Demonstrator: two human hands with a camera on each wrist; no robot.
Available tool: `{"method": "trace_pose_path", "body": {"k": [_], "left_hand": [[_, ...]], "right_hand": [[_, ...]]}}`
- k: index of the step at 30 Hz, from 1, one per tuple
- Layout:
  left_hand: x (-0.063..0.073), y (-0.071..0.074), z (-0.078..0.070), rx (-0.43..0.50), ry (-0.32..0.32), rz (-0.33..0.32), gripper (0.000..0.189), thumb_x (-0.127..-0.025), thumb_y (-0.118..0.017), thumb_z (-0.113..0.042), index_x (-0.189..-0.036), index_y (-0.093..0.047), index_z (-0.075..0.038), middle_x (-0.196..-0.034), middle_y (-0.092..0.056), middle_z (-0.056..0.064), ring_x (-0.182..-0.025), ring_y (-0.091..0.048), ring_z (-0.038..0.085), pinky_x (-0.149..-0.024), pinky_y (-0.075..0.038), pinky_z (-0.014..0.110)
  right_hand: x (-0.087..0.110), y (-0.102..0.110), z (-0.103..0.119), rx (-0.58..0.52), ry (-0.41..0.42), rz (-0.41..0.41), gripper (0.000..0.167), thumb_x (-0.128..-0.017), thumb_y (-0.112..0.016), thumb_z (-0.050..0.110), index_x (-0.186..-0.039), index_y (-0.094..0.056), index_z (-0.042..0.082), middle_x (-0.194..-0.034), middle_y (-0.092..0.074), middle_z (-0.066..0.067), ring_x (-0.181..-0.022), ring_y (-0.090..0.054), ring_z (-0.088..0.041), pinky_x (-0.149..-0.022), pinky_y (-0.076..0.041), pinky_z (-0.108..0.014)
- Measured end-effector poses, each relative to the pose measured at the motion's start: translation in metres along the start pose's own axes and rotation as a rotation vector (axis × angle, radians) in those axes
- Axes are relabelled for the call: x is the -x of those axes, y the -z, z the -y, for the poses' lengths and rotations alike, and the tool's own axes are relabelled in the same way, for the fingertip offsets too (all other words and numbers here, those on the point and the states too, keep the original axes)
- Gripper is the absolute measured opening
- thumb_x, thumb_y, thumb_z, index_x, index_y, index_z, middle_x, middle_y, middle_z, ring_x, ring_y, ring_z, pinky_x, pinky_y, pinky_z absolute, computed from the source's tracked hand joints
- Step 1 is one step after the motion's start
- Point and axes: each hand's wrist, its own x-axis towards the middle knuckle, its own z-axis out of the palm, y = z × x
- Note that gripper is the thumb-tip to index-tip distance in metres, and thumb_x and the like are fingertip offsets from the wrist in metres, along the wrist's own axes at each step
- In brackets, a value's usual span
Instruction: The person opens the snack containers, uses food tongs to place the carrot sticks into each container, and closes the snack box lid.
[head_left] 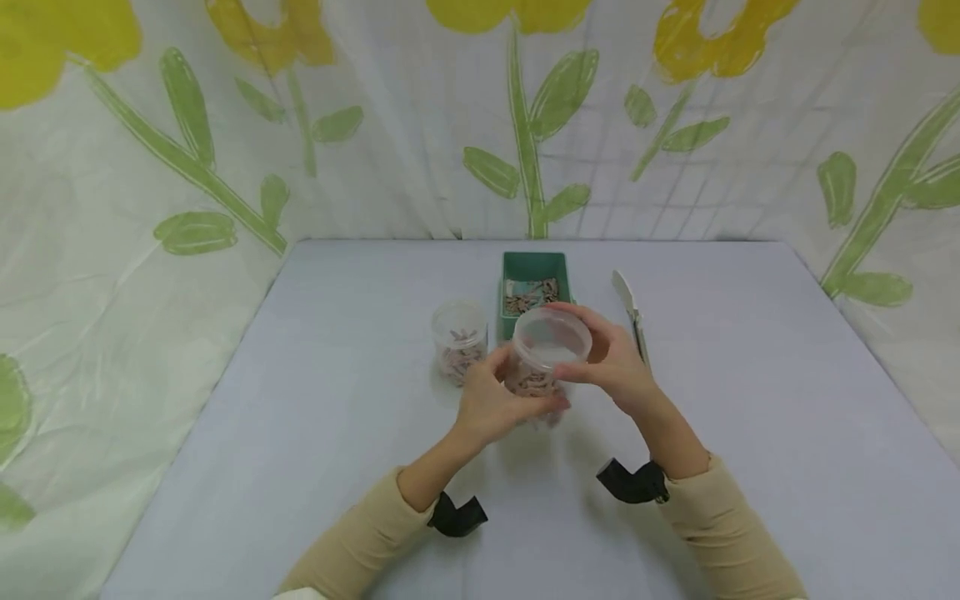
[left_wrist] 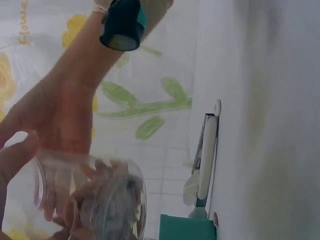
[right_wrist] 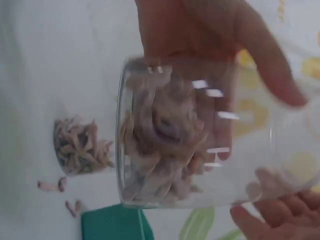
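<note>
Both hands hold a clear plastic jar (head_left: 534, 383) partly filled with brown, dried-looking strips. The left hand (head_left: 491, 404) grips its body, thumb on the near side. At the round translucent top, the right hand (head_left: 611, 358) holds the edge between thumb and fingers. In the right wrist view, the strips in the jar (right_wrist: 160, 135) lie heaped at its base. A similar clear jar (head_left: 459, 342), also with brown strips inside, stands to the left of the hands. Behind them is a green rectangular box (head_left: 534, 265) with more strips in it.
White-tipped metal tongs (head_left: 630, 308) lie right of the box. In the right wrist view, a few loose strips (right_wrist: 50, 185) are on the table near the second jar. The white table (head_left: 360, 333) ends at a flower-painted curtain (head_left: 405, 167).
</note>
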Motion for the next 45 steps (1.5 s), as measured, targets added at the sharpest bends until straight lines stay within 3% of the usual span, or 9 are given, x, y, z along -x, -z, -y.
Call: {"method": "trace_pose_path", "body": {"k": [3, 7, 11, 15, 18, 21, 30, 37, 45], "left_hand": [[-0.004, -0.004, 0.006, -0.066, -0.084, -0.141, 0.070, -0.065, -0.090, -0.006, -0.127, -0.060, -0.001, -0.113, -0.068, 0.014, -0.097, -0.068, 0.021, -0.080, -0.055, 0.031], [-0.005, -0.002, 0.010, -0.065, -0.116, -0.173, 0.072, -0.064, -0.091, -0.005, -0.128, -0.059, 0.000, -0.115, -0.067, 0.014, -0.100, -0.067, 0.023, -0.080, -0.056, 0.035], [-0.007, 0.009, 0.008, 0.045, 0.040, -0.025, 0.063, -0.068, -0.089, -0.009, -0.123, -0.061, 0.002, -0.108, -0.067, 0.008, -0.096, -0.062, 0.015, -0.081, -0.051, 0.029], [-0.009, 0.022, 0.003, 0.136, 0.216, 0.253, 0.079, -0.066, -0.089, -0.043, -0.122, -0.059, 0.004, -0.104, -0.066, 0.004, -0.088, -0.055, 0.008, -0.075, -0.046, 0.024], [-0.010, 0.025, 0.001, 0.162, 0.235, 0.422, 0.106, -0.055, -0.084, -0.065, -0.129, -0.055, 0.005, -0.116, -0.064, 0.010, -0.098, -0.057, 0.010, -0.083, -0.048, 0.027], [-0.011, 0.023, 0.003, 0.193, 0.215, 0.469, 0.111, -0.055, -0.082, -0.068, -0.134, -0.051, 0.005, -0.129, -0.059, 0.016, -0.112, -0.057, 0.015, -0.094, -0.047, 0.031], [-0.009, 0.011, 0.005, 0.062, 0.144, 0.340, 0.068, -0.076, -0.082, -0.006, -0.134, -0.048, 0.006, -0.129, -0.057, 0.019, -0.119, -0.055, 0.026, -0.098, -0.045, 0.034], [-0.016, -0.008, 0.015, -0.202, 0.156, 0.121, 0.080, -0.069, -0.087, -0.016, -0.137, -0.047, -0.003, -0.122, -0.062, 0.012, -0.106, -0.058, 0.026, -0.088, -0.048, 0.042], [-0.040, -0.022, 0.035, -0.189, 0.041, 0.021, 0.082, -0.072, -0.082, -0.005, -0.141, -0.039, 0.005, -0.131, -0.055, 0.024, -0.121, -0.054, 0.038, -0.097, -0.047, 0.046]], "right_hand": [[0.000, -0.014, 0.005, 0.200, -0.104, -0.175, 0.077, -0.077, -0.084, 0.024, -0.137, -0.046, -0.004, -0.130, -0.054, -0.014, -0.117, -0.052, -0.029, -0.098, -0.044, -0.037], [0.002, -0.020, 0.009, 0.263, -0.110, -0.195, 0.080, -0.078, -0.084, 0.025, -0.137, -0.041, -0.007, -0.134, -0.050, -0.022, -0.123, -0.049, -0.029, -0.106, -0.036, -0.050], [0.003, -0.006, 0.011, 0.114, -0.003, -0.044, 0.079, -0.084, -0.078, 0.030, -0.140, -0.037, -0.007, -0.141, -0.047, -0.014, -0.128, -0.047, -0.020, -0.109, -0.034, -0.044], [-0.001, 0.009, 0.005, -0.044, 0.090, 0.180, 0.073, -0.087, -0.074, 0.031, -0.145, -0.040, 0.003, -0.145, -0.045, -0.003, -0.130, -0.043, -0.017, -0.101, -0.041, -0.032], [-0.001, 0.012, -0.001, -0.108, 0.121, 0.274, 0.067, -0.086, -0.075, 0.031, -0.143, -0.046, 0.011, -0.142, -0.048, -0.003, -0.127, -0.045, -0.019, -0.097, -0.045, -0.033], [0.000, 0.010, -0.005, -0.118, 0.136, 0.259, 0.063, -0.086, -0.076, 0.028, -0.141, -0.050, 0.012, -0.138, -0.053, -0.002, -0.122, -0.050, -0.019, -0.095, -0.046, -0.033], [0.002, 0.011, -0.010, 0.027, 0.151, 0.135, 0.061, -0.083, -0.079, 0.020, -0.137, -0.053, 0.006, -0.134, -0.056, 0.004, -0.118, -0.052, -0.013, -0.094, -0.046, -0.028], [0.000, 0.009, -0.014, 0.369, 0.112, 0.008, 0.076, -0.069, -0.080, -0.005, -0.137, -0.047, -0.007, -0.135, -0.054, -0.014, -0.117, -0.051, -0.019, -0.094, -0.044, -0.037], [-0.015, -0.001, -0.029, 0.671, 0.108, -0.277, 0.082, -0.064, -0.087, 0.010, -0.137, -0.051, -0.001, -0.135, -0.052, -0.021, -0.121, -0.050, -0.037, -0.096, -0.043, -0.055]]}}
